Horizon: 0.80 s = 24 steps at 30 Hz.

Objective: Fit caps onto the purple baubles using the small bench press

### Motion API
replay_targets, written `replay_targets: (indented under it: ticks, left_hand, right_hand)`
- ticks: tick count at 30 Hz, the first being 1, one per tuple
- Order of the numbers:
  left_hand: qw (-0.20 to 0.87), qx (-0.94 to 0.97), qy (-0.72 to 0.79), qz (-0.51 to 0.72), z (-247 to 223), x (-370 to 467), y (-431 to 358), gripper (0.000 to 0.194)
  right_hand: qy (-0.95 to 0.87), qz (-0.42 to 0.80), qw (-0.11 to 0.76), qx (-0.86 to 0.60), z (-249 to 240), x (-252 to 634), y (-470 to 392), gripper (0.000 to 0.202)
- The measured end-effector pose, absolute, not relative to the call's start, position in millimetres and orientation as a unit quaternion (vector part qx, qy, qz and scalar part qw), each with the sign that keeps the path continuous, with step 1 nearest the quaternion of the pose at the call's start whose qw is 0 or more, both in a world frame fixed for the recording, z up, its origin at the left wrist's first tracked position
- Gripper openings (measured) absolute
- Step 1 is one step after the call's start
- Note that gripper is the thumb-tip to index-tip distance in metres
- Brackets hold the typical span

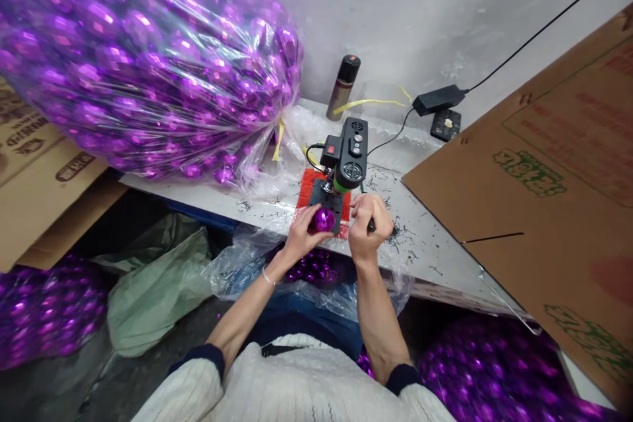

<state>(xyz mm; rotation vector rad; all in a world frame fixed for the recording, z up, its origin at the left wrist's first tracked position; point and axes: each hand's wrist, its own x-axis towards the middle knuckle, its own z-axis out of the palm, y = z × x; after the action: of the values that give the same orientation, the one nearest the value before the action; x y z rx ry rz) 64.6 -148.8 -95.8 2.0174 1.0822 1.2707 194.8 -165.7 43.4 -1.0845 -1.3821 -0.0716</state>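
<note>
A shiny purple bauble (pixel 325 219) sits at the front of a small black bench machine (pixel 353 148). My left hand (pixel 299 235) has its thumb and fingers closed around the bauble's near side. To the right of the machine, my right hand (pixel 368 227) is a fist around a black handle (pixel 371 225); only the handle's end shows. How the handle joins the machine is hidden by the fist. Under the machine lies a red sheet (pixel 307 186). Below my wrists, more purple baubles (pixel 311 266) lie in an open clear plastic bag (pixel 232 268).
A big clear bag of purple baubles (pixel 182 72) fills the back left. Behind the machine stand a spray can (pixel 342 89) and a power adapter (pixel 438 100) with its cable. A large cardboard box (pixel 539 211) leans in from the right. Black scraps (pixel 395 227) litter the white table (pixel 420 257).
</note>
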Motion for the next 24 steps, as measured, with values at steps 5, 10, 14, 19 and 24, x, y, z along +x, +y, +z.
replay_targets:
  ticks: [5,10,14,19,24]
  left_hand:
    - [0.224,0.826,0.365,0.366,-117.6,38.2,-224.6,0.071]
    - [0.195,0.75,0.423,0.471,-94.8,29.9,-175.5,0.042]
    - [0.176,0.639,0.545,0.514,-48.9,18.0,-49.9,0.033]
    - [0.186,0.588,0.71,0.34,-25.7,1.3,53.5,0.046]
    - [0.148,0.628,0.681,0.347,-33.6,-3.2,49.9,0.057]
  right_hand:
    - [-0.622,-0.05,0.625,-0.47,26.9,194.8,-170.2,0.028]
    - [-0.623,-0.05,0.626,-0.465,16.8,193.8,-170.6,0.027]
    - [-0.624,-0.055,0.632,-0.456,14.8,194.0,-170.1,0.025]
    - [-0.636,-0.068,0.618,-0.457,11.3,195.4,-171.1,0.025]
    - [-0.631,-0.07,0.617,-0.465,7.6,195.9,-171.2,0.024]
